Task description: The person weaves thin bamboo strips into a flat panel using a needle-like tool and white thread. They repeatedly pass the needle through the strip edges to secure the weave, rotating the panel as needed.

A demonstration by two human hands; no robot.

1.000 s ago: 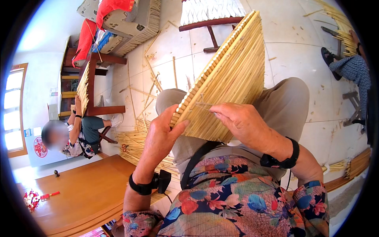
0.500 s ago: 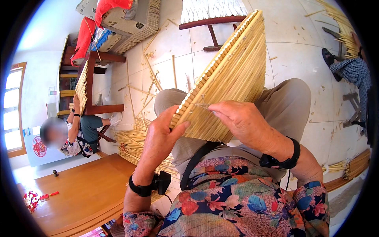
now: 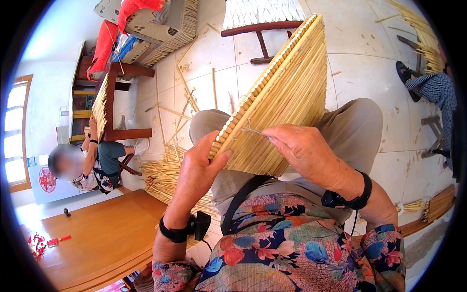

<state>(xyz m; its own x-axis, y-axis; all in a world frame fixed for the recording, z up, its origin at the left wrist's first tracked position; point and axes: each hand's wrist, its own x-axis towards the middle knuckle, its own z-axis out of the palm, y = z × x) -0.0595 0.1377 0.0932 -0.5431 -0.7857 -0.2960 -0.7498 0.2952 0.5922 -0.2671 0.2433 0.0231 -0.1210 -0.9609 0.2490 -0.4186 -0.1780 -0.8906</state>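
A thick panel of straw-coloured stalks point(image 3: 287, 92) stands tilted between my trousered knees, with a bound, beaded-looking row of cut ends along its upper-left edge. My left hand point(image 3: 199, 163) grips that edge near its lower end, thumb over the front face and the other fingers behind. My right hand point(image 3: 299, 151) pinches a thin, pale strand point(image 3: 252, 129), string or wire, at the panel's face; I cannot make out which. The strand loops to a small knot or tie near the edge, a little to the right of my left thumb.
Loose stalks point(image 3: 160, 175) lie on the tiled floor at left. A co-worker point(image 3: 109, 165) holds another panel by a wooden frame point(image 3: 134, 134). A second person's patterned leg point(image 3: 433, 90) shows at right. A wooden table point(image 3: 97, 233) is lower left, a white-seated stool point(image 3: 260, 24) ahead.
Very little differs. My right hand has shifted slightly to the right with the pinched strand, and the panel has tilted a touch. My left hand keeps its grip.
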